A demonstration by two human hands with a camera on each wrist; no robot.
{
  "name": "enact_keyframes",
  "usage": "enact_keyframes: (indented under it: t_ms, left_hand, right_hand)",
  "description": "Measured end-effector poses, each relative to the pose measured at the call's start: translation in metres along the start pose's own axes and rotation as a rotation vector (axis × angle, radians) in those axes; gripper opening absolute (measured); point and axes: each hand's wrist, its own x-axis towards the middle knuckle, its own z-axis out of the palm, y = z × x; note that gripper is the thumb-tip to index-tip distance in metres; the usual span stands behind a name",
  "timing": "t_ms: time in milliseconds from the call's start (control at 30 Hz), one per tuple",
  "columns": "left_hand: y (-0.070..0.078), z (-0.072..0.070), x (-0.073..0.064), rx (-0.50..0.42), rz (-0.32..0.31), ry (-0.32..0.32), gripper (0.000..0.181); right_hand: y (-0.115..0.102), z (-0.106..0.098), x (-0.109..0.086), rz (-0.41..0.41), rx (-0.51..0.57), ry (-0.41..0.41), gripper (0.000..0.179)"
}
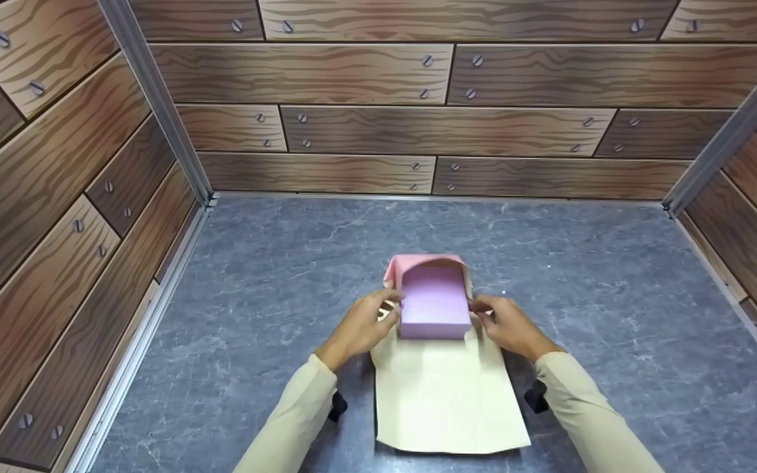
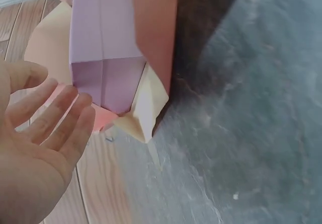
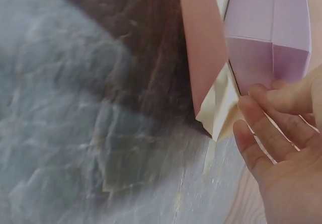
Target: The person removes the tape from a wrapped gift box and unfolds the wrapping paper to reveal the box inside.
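A purple box (image 1: 435,302) lies on a sheet of wrapping paper (image 1: 447,401), cream on its upper face and pink on the other. The paper's far end stands up around the back of the box and curves over it, pink side out. My left hand (image 1: 368,322) is at the box's left side, fingers loosely extended, fingertips close to the box end (image 2: 108,80). On the opposite side, my right hand (image 1: 508,322) has its fingertips at a creased cream fold (image 3: 221,105) beside the box's lower corner. The box's underside is hidden.
The paper's near half spreads flat toward me on a grey marbled tabletop (image 1: 273,295). Wood-patterned panels (image 1: 444,131) enclose the surface at the back and both sides, with metal strips (image 1: 155,98) along the corners.
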Motion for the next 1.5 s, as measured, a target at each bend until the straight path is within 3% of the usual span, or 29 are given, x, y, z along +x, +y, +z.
enact_keyframes:
  t_ms: [133, 333, 567, 667, 833, 933, 1167, 1500]
  left_hand:
    - [-0.003, -0.002, 0.010, -0.098, -0.039, -0.005, 0.040]
    - [-0.009, -0.005, 0.025, -0.189, -0.052, 0.066, 0.042]
    - [-0.018, -0.002, 0.041, -0.231, -0.136, 0.097, 0.040]
    - [-0.025, 0.000, 0.046, -0.200, -0.164, 0.107, 0.036]
    - [-0.034, 0.004, 0.049, -0.104, -0.183, 0.107, 0.026]
    - [-0.037, 0.005, 0.049, -0.054, -0.201, 0.101, 0.021]
    - [-0.041, 0.006, 0.052, 0.037, -0.270, 0.031, 0.024]
    - [-0.046, 0.005, 0.059, 0.182, -0.229, -0.028, 0.028]
  right_hand:
    - [0.002, 0.002, 0.008, 0.016, 0.019, 0.015, 0.027]
    - [0.005, 0.003, 0.022, -0.003, 0.068, 0.047, 0.037]
    - [0.013, 0.005, 0.034, 0.028, 0.107, 0.104, 0.037]
    - [0.017, 0.007, 0.036, 0.044, 0.114, 0.112, 0.032]
    - [0.023, 0.011, 0.035, 0.072, 0.008, 0.125, 0.015]
    - [0.025, 0.012, 0.035, 0.078, -0.004, 0.111, 0.013]
    - [0.028, 0.012, 0.038, 0.066, -0.042, 0.066, 0.029]
    - [0.029, 0.012, 0.047, 0.121, -0.043, 0.014, 0.040]
